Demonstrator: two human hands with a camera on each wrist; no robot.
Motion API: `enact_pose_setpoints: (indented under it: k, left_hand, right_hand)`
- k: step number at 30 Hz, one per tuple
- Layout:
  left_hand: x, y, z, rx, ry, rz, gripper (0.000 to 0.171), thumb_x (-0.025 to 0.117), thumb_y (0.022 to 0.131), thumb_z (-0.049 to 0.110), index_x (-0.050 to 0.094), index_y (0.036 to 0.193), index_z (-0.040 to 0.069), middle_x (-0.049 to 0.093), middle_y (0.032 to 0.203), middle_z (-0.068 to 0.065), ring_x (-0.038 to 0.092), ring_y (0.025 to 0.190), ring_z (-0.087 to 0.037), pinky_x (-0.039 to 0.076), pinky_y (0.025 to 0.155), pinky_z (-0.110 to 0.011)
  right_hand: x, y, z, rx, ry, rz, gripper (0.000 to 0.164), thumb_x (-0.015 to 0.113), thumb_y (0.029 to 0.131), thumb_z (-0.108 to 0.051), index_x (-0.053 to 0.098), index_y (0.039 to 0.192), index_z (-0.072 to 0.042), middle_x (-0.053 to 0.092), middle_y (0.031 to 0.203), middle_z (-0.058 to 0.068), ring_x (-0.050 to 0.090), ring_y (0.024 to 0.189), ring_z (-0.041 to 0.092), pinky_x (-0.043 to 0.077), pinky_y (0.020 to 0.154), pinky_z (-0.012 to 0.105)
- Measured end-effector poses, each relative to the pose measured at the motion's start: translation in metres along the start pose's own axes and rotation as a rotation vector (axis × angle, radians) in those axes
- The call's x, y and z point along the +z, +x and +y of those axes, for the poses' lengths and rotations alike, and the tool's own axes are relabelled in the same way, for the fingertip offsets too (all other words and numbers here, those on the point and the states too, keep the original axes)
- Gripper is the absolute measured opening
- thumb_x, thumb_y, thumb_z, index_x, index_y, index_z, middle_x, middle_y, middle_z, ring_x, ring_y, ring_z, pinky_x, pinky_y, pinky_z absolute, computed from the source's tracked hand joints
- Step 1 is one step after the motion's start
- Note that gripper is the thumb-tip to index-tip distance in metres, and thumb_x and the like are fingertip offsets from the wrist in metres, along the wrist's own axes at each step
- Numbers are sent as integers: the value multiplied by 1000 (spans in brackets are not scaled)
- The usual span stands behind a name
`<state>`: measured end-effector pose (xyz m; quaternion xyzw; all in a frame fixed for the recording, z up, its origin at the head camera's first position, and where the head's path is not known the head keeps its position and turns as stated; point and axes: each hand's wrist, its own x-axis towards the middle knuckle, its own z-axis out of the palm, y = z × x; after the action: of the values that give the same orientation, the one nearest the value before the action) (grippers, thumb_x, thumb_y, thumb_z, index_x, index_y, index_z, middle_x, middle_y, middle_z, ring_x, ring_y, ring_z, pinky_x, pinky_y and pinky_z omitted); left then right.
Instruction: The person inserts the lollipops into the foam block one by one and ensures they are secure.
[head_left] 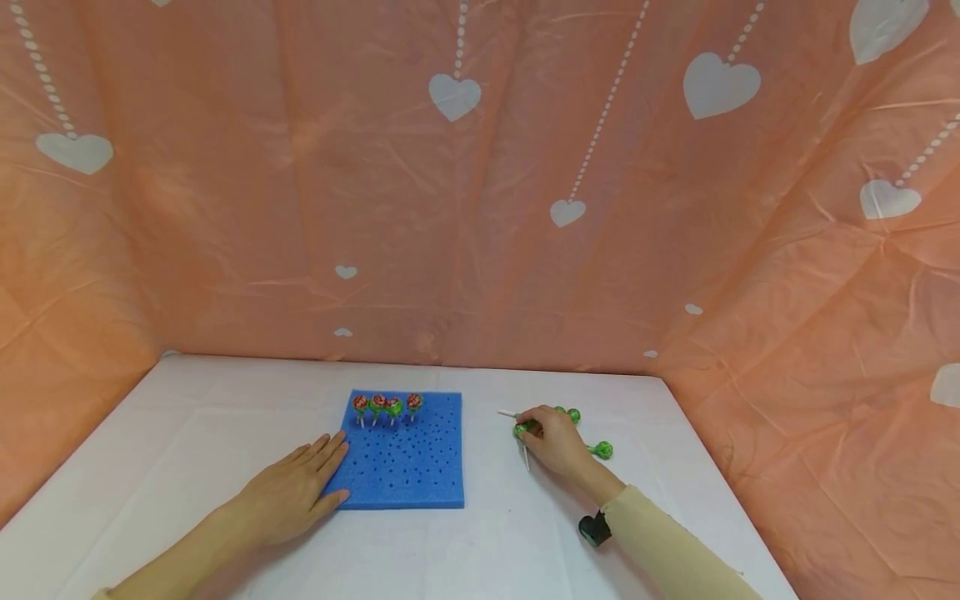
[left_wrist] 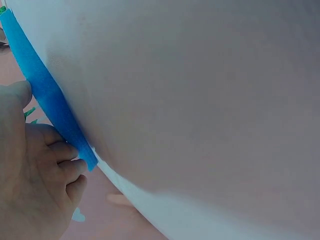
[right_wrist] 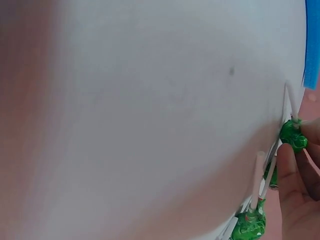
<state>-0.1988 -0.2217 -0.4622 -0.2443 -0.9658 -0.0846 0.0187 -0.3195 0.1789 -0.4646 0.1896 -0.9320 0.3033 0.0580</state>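
Four lollipops (head_left: 387, 406) already standing in blue foam block (head_left: 405, 454); several loose lollipops (head_left: 592, 442) left on table (head_left: 187, 433). Left hand (head_left: 296, 492) flat, fingers straight, steadying foam; right hand (head_left: 555, 437) pinching one lollipop.

Matt blue foam block (head_left: 408, 467) pitted with small holes, lollipops (head_left: 386, 406) in glossy crinkled wrappers on thin white sticks, smooth matt white table (head_left: 225, 417), thin creased peach plastic sheeting (head_left: 300, 208) with faint sheen and white hearts
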Motion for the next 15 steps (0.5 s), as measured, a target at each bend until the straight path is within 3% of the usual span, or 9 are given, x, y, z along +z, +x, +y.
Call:
enact_pose_setpoints:
  k: [15]
  left_hand:
    - [2, 0, -1, 7, 16, 12, 68, 56, 107, 43, 50, 147, -12, 42, 157, -31, 41, 144, -50, 38, 116, -62]
  right_hand:
    - [1, -1, 2, 13, 43, 21, 16, 77, 91, -1, 76, 105, -7, 69, 101, 4, 62, 82, 9, 56, 71, 25]
